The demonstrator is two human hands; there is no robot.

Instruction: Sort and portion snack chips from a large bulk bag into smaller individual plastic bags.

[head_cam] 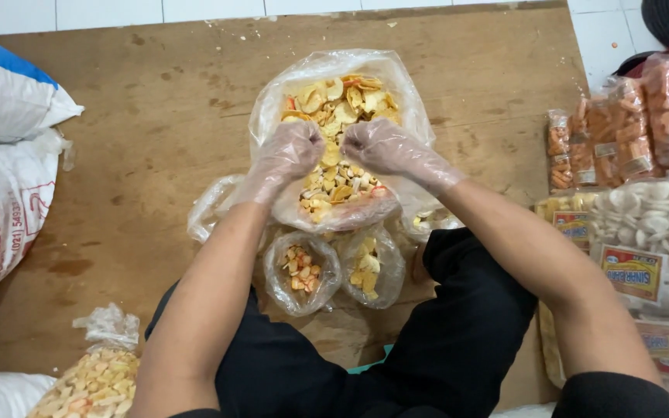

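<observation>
Light is even, soft and fairly bright, seemingly from overhead, with only faint shadows under the left hand (288, 155) and right hand (385, 145). Their thin gloves carry dull sheen, and the clear bag (334, 70) just beyond them shows mild glare. Focus is fair around the hands; packets (629, 131) to the right look softer, with slight bending near the edges

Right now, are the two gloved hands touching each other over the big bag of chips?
Apart. The head view shows chips through a narrow gap between the left hand and right hand above the big bag.
</observation>
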